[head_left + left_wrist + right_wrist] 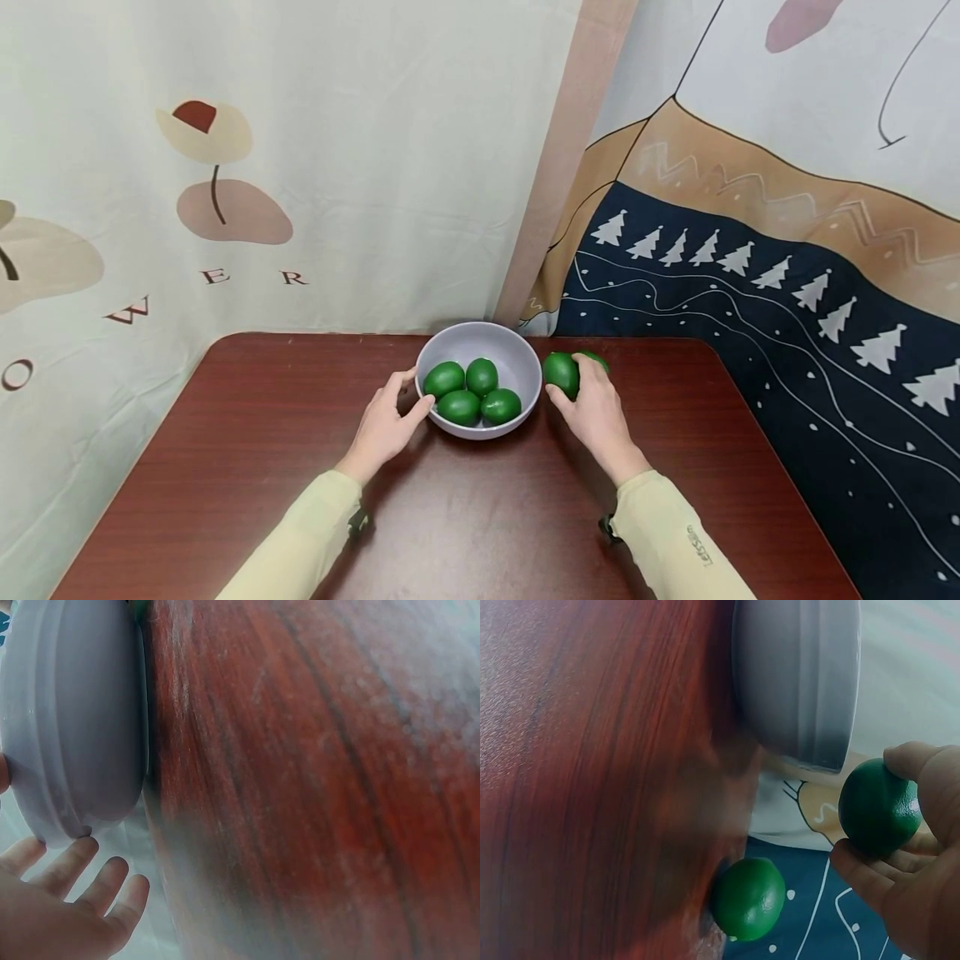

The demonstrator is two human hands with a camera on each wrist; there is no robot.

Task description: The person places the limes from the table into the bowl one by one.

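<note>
A lavender-grey bowl (527,364) stands on the table with several green limes (458,408) inside it. At its left side, my left hand (386,427) holds the rim with thumb and fingertips; in the left wrist view, some fingertips touch the bowl's outer wall (82,712) while the outer fingers stand apart from it. Just right of the bowl, my right hand (596,414) grips one lime (877,806) between thumb and fingers, raised off the table. Another lime (748,898) rests on the table, partly hidden behind the right hand in the head view.
The dark red wooden table (480,508) ends at a back edge close behind the bowl. A pale printed curtain (360,167) hangs behind it. On the right hangs a cloth (712,308) with white trees on dark blue.
</note>
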